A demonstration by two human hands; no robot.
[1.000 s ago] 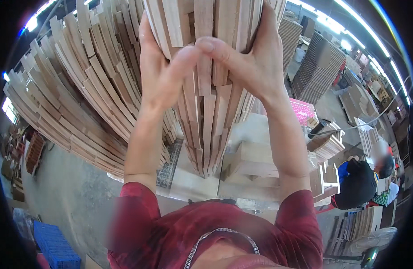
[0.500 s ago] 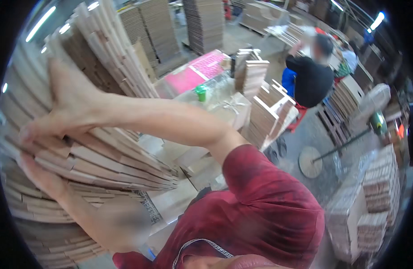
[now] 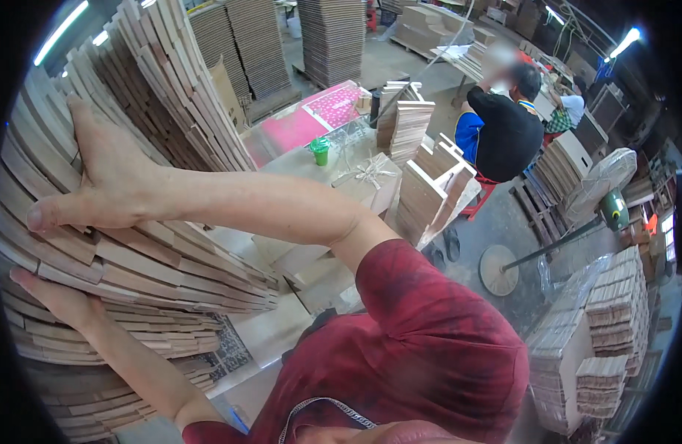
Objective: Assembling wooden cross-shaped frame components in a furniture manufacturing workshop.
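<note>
A tall stack of pale wooden boards [image 3: 145, 255] fills the left side, layered in long curving rows. My right arm crosses in front of it, and my right hand [image 3: 115, 174] lies against the boards with its thumb spread away from its outstretched fingers. Lower down, my left hand [image 3: 59, 300] touches the same stack, stretched out along the board edges; part of its fingers is hidden. Neither hand is wrapped round a board.
A table [image 3: 281, 155] beyond my right arm bears a green cup [image 3: 320, 151] and pink sheeting [image 3: 304, 126]. Wooden panels [image 3: 422, 196] stand beside it. A seated person [image 3: 504, 126] works farther back. At right are a covered standing fan [image 3: 615, 211] and wrapped board stacks [image 3: 615, 303].
Both hands have shifted slightly left along the stack, and the left forearm has swung lower. The surroundings have slid a little left in the picture and look sharper.
</note>
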